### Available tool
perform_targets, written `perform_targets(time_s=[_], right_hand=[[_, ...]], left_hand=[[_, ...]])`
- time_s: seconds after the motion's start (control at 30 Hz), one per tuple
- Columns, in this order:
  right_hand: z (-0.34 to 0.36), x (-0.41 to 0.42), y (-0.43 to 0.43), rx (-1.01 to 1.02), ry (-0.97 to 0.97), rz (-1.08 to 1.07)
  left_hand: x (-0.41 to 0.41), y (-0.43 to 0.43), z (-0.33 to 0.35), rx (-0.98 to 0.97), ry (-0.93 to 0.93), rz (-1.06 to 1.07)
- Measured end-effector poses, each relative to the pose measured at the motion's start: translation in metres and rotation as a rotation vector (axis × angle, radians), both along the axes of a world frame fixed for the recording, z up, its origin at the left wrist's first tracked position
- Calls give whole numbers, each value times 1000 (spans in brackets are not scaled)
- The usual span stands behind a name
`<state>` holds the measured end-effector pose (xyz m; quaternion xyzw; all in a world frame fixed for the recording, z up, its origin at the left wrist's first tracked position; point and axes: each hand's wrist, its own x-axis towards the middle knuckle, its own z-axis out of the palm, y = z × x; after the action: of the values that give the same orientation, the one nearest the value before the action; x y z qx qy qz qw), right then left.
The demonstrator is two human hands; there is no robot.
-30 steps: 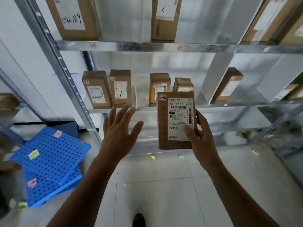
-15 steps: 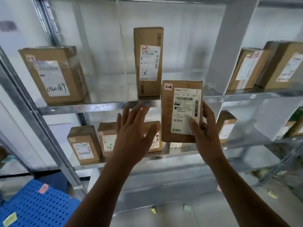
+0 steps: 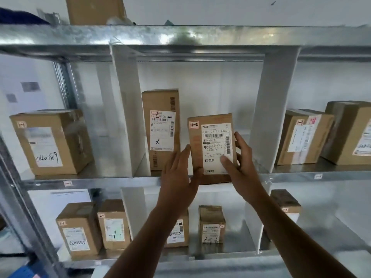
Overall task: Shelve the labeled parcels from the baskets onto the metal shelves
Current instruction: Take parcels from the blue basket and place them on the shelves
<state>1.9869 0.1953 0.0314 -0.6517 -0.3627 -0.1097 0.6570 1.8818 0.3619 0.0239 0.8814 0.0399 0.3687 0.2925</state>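
Note:
A brown parcel [image 3: 214,141] with a white label and a "1-2" tag stands upright at the front edge of the metal shelf [image 3: 120,180]. It sits in the bay between two white dividers [image 3: 128,117], just right of a tall parcel [image 3: 160,129] marked "1-2" and "X". My right hand [image 3: 241,167] grips its right side, thumb across the label and fingers behind. My left hand [image 3: 178,177] rests with straight fingers against its left edge.
A parcel marked 040189 [image 3: 50,141] fills the left bay, and two parcels [image 3: 303,137] stand in the right bay past the second divider [image 3: 269,117]. Several small parcels [image 3: 80,229] line the lower shelf. A steel upright [image 3: 24,197] runs down the left.
The parcel rose from in front of the lower shelf up to the shelf above. My left hand, which hovered apart from it, now touches its left edge.

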Motion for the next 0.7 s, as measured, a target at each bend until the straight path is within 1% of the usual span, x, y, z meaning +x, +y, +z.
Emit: perform_targets(time_s=[0.1,0.2,0.3,0.43,0.57,0.7], right_hand=[[1,32,2,-2,41,50],[7,48,6,-14,-6,52],[7,55,15,-19,-2,97],[0,68,25,8,-53,12],[-9,76,27,32,-107,-20],[-9,82,29,-27,-113,-91]], left_hand=[[18,-6,2,-41,-59,-24],[33,-3,8,-55,-74,-83],[42,-1,12,-146,-78,-137],[61,0,2,-181,-36,-88],[76,3,-9,-214,10,6],[75,-3,-1,-204,-14,109]])
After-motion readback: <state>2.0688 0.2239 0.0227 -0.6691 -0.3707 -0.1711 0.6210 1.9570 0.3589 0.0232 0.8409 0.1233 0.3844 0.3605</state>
